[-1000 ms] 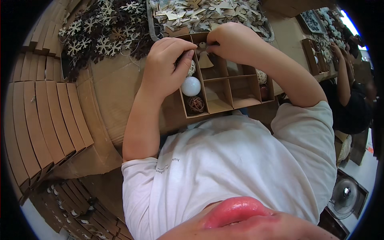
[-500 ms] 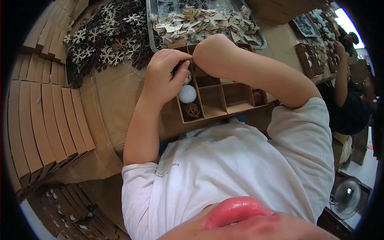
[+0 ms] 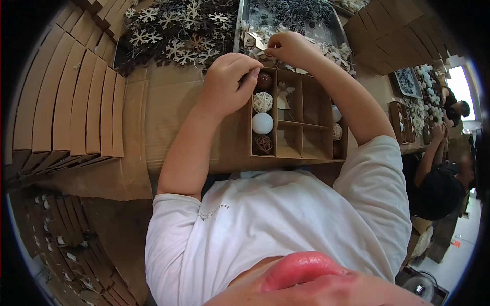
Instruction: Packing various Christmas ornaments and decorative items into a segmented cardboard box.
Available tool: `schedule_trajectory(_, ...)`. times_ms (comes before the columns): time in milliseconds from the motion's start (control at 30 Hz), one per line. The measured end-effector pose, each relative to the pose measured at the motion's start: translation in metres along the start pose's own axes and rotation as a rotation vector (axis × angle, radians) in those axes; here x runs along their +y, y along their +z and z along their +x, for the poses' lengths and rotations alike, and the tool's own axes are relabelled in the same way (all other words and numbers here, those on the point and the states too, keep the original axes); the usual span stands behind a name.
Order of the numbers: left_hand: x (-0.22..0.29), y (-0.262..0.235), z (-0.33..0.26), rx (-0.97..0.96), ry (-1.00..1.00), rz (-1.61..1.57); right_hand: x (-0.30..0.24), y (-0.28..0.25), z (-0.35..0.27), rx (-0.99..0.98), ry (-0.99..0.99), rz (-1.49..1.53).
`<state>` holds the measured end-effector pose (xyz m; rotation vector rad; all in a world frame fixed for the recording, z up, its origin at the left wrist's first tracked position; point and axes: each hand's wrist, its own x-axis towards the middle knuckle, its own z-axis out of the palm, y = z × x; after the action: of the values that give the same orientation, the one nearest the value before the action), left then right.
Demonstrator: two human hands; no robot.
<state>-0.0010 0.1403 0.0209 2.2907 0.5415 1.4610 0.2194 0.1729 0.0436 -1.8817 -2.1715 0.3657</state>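
Observation:
A divided cardboard box (image 3: 316, 159) lies in front of me. Its left column holds a brown ball (image 3: 264, 80), a pale woven ball (image 3: 263, 102), a white ball (image 3: 263, 123) and a dark twig ball (image 3: 263, 144). A flat pale wooden angel ornament (image 3: 285, 97) lies in the compartment beside them. My left hand (image 3: 229, 81) is closed at the box's far left corner, thumb and fingers together; what they pinch is hidden. Beyond the box, my right hand (image 3: 295, 51) reaches over a metal tray (image 3: 238, 30) of pale wooden cutouts, fingers curled closed beside one cutout (image 3: 258, 42).
Dark and pale snowflake ornaments (image 3: 178, 41) are heaped left of the tray, which also holds pine cones (image 3: 301, 15). Stacked cardboard boxes (image 3: 66, 97) line the left; more boxes (image 3: 393, 33) stand at the far right. Another person (image 3: 434, 178) works on the right.
My right hand has moved from the box to the cutouts in the tray, uncovering the angel ornament. My left hand stays by the box's far left corner. The view has shifted.

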Motion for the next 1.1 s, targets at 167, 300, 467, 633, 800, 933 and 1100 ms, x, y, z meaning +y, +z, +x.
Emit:
schedule_trajectory(167,0.0,0.001,0.001,-0.026,0.019,-0.004,0.017,-0.01,0.014,0.104,-0.077,0.123)
schedule_trajectory(300,0.002,0.001,0.0,-0.068,0.012,0.007,0.0,-0.013,0.002,-0.017,-0.031,0.054)
schedule_trajectory(467,0.001,0.001,-0.002,-0.086,-0.012,0.005,-0.004,-0.001,0.0,-0.039,-0.037,0.027)
schedule_trajectory(633,0.0,0.002,0.001,-0.072,0.007,0.023,0.015,-0.019,0.003,0.324,-0.16,0.18)
schedule_trajectory(800,0.002,0.0,0.001,-0.021,-0.02,0.044,0.005,-0.054,-0.003,0.402,-0.026,0.679)
schedule_trajectory(933,-0.001,0.001,-0.001,0.011,-0.038,0.073,-0.023,-0.078,-0.013,0.416,-0.028,1.195)
schedule_trajectory(1100,0.0,0.002,-0.002,-0.019,-0.127,0.105,-0.019,-0.081,-0.012,0.292,-0.148,1.54)
